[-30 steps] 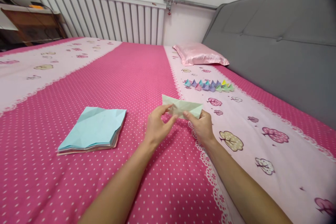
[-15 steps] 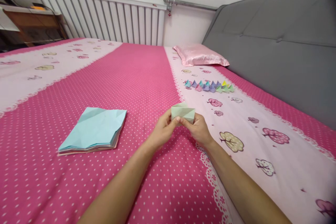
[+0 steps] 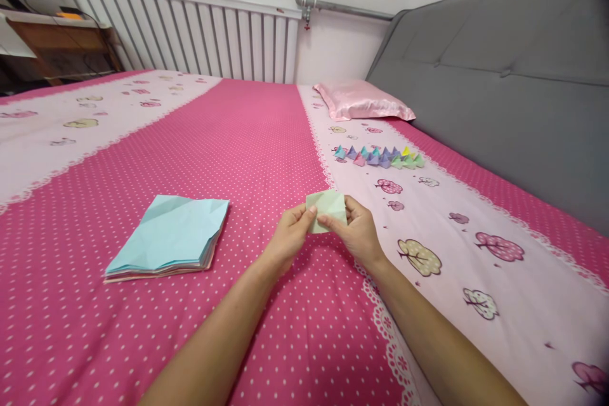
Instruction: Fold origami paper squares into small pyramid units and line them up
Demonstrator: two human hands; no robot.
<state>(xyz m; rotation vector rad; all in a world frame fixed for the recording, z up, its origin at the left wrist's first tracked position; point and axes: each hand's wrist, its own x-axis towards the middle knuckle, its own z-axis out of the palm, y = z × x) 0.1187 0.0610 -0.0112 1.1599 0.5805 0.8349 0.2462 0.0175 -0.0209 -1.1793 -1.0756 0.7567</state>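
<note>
A small pale green square of folded paper (image 3: 332, 204) is held up between both hands, over the pink bed. My left hand (image 3: 294, 228) pinches its left edge, thumb on the near face. My right hand (image 3: 358, 228) grips the right edge, its thumb lying across the lower part of the paper. The fingers behind the sheet are mostly hidden. Left of the hands lies a stack of paper (image 3: 169, 235) with a light blue sheet on top. Farther off to the right, several small folded paper pieces (image 3: 380, 157) in blue, purple, pink, yellow and green stand in rows.
The polka-dot bedspread (image 3: 247, 133) has pale printed bands on both sides. A pink pillow (image 3: 364, 100) rests at the far right, beside a grey padded headboard (image 3: 499, 76). Along the wall are a white radiator (image 3: 190, 32) and a pipe (image 3: 352, 8). A desk (image 3: 57, 44) stands far left.
The green paper, earlier with a fold standing open along its top, now shows as a flat square. Both thumbs have moved apart from the middle of its lower edge.
</note>
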